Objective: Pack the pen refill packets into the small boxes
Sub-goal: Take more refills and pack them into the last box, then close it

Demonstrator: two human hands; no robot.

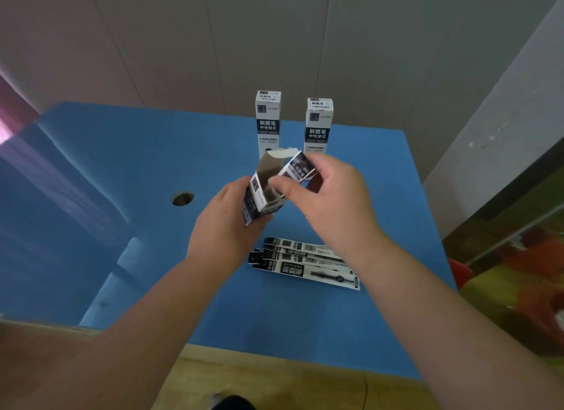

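- Blue covers the surface (122, 171), which has a round hole (182, 199) cut in it off to the person's left.
- Held above the middle, an open small box (263, 192) sits in the left hand (225, 223), whose fingers wrap its lower body and keep it tilted, mouth up.
- The right hand (332, 202) pinches the box's top flap (300, 165) between thumb and fingers, holding it folded back from the opening.
- By my reckoning the step in hand is readying this box: the mouth is open, and I see no packet inside, though the depth of it is shadowed and I may be wrong.
- Pen refill packets (305, 263) lie flat in a loose overlapping pile on the surface, just under the right wrist, near the front edge.
- Next move, as I judge it: the right hand lets go of the flap, lifts a packet from the pile, and feeds it end-first into the narrow mouth while the left steadies the box.
- Two closed boxes (268, 119) (319, 125) stand upright at the back, a little apart.
- Their fronts read "刷题笔" over "中性替芯"; the smaller print below is too blurred to read. The packets show barcodes and the same large characters.
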